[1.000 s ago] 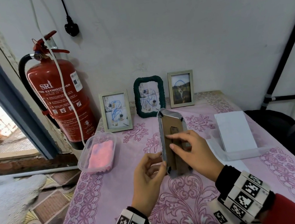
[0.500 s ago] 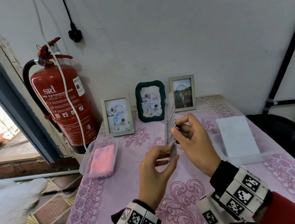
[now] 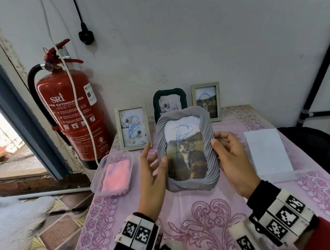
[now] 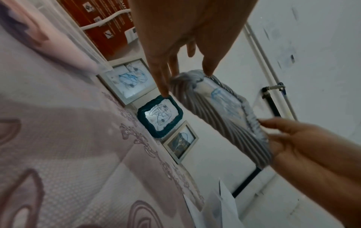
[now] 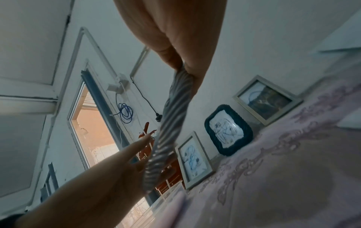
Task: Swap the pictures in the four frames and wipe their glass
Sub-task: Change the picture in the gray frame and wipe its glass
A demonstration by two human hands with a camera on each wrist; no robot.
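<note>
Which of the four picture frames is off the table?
The grey ribbed frame, gripped by the right hand and touched by the left hand; the other three stand against the wall.

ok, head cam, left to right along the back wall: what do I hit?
Red fire extinguisher → white frame → dark green frame → pale wood frame → black pipe. The grey frame in front overlaps two of them, so I left it out.
</note>
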